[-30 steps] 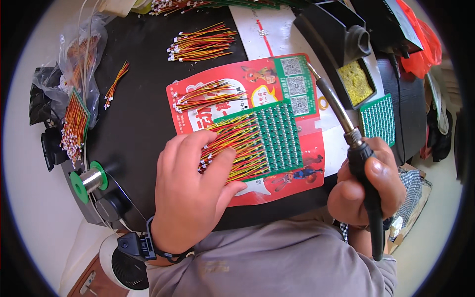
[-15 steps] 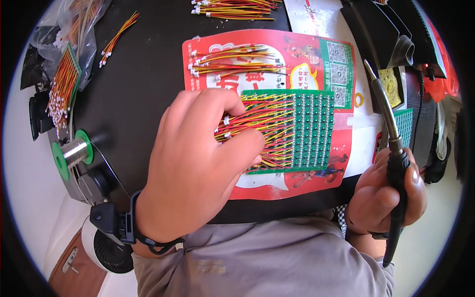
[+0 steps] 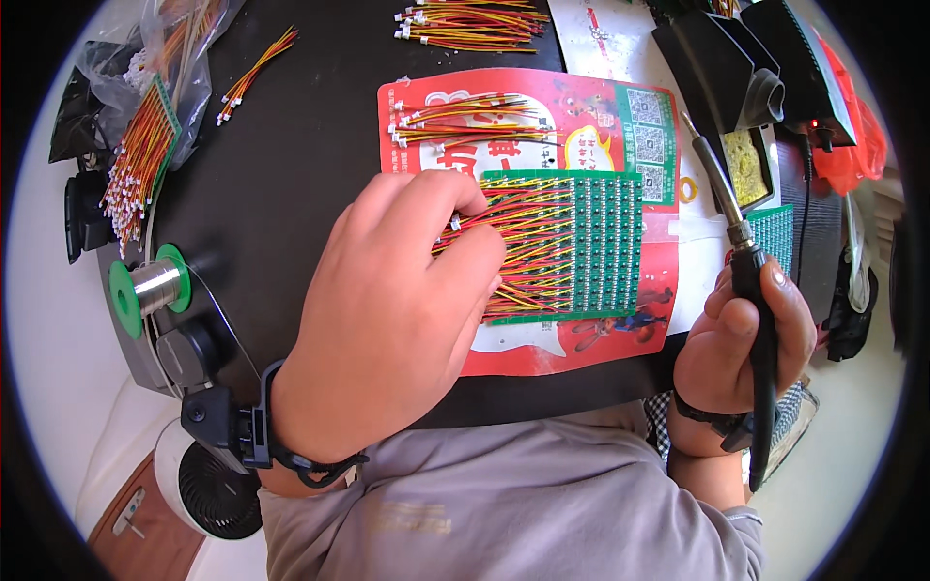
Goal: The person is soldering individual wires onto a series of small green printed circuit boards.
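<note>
A green circuit board (image 3: 608, 247) with rows of small components lies on a red printed sheet (image 3: 620, 339). Red, yellow and dark wires (image 3: 531, 242) cover its left half, their white connectors pointing left. My left hand (image 3: 397, 290) rests over those connector ends, with thumb and index finger curled in around some wires; the palm hides part of the bunch. Off the board's right side, my right hand (image 3: 741, 339) grips a soldering iron (image 3: 761, 358) by its black handle. The iron stands steeply, its metal tip pointing up and away, apart from the board.
Loose wires (image 3: 465, 121) lie on the sheet above the board, with another bundle (image 3: 470, 27) behind. A solder spool (image 3: 153, 288) stands at left below a wired board (image 3: 143, 169). Far right are a yellow sponge (image 3: 743, 169), a black soldering station (image 3: 799, 68) and another green board (image 3: 772, 237).
The view has shifted slightly. My right hand and the soldering iron have moved a little left and up. My left hand stays on the wires, its fingers drawn slightly closer together.
</note>
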Demonstrator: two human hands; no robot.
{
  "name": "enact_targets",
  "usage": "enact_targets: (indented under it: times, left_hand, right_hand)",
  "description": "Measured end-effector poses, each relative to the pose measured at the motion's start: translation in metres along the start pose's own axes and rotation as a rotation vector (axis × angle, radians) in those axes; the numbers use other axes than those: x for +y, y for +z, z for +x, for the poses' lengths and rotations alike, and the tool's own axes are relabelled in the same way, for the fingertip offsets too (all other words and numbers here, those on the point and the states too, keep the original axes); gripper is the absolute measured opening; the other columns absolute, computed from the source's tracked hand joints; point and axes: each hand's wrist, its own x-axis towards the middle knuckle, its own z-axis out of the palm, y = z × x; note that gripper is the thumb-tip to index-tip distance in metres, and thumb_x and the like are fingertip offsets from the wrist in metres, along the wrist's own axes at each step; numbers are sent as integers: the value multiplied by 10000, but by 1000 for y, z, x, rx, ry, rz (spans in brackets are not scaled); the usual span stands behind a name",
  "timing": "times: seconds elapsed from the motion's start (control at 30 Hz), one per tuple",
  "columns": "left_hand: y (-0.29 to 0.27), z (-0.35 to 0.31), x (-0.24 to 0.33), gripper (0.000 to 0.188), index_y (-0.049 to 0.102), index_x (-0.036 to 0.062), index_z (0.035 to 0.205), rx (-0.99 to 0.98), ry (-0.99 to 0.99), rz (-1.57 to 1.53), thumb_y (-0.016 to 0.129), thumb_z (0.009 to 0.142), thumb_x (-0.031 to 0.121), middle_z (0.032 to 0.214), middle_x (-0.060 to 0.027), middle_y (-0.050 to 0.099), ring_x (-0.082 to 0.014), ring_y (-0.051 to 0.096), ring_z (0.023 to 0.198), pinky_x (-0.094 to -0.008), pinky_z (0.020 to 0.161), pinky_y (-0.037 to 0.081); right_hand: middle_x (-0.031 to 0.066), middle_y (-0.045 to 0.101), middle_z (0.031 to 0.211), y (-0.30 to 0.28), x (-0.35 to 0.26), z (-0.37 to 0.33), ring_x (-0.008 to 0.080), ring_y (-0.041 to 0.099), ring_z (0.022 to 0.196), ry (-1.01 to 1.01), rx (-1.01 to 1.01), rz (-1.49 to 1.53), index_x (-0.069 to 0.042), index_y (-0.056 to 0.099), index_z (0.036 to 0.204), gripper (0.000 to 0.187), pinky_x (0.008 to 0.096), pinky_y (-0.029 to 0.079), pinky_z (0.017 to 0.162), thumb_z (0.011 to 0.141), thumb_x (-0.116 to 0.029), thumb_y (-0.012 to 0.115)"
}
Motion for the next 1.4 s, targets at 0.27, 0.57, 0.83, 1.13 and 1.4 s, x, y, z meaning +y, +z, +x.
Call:
enact_targets:
  times: [0.27,0.57,0.83,1.13,1.4]
  left_hand:
    - [-16,8,15,251,635,19,872,-123,-53,13,790,685,83,1165,-164,589,-358,569,1018,-438,848,478]
    - [-23,9,22,381,632,35,841,-190,-11,107,866,637,258,1185,-189,579,-402,561,1033,-513,866,452]
    - [7,3,27,481,654,26,1127,5,134,225,776,841,393,1188,-190,631,-384,595,1095,-500,861,485]
    - [16,8,23,607,608,-113,1199,-124,99,263,741,879,386,1247,-287,622,-451,592,1180,-517,958,500]
    - [16,8,21,569,614,-132,1152,-108,135,257,754,881,348,1183,-286,639,-430,636,1072,-505,908,547]
  right_hand:
    - [63,565,677,-5,0,6,169,499,547,-16,-33,47,-53,524,1295,412,323,412,518,946,-185,699]
    - [72,562,829,-21,-8,13,229,560,645,50,-219,130,-98,519,1290,536,346,443,522,844,-171,809]
    - [80,550,866,-26,-9,16,237,553,651,102,-248,205,-108,538,1266,566,345,456,515,797,-165,851]
    - [86,536,869,-26,-6,15,248,565,662,141,-240,188,-133,541,1248,559,358,462,514,795,-235,852]
    - [80,542,882,-27,-7,13,250,572,677,182,-244,190,-160,541,1259,569,359,456,514,790,-240,852]
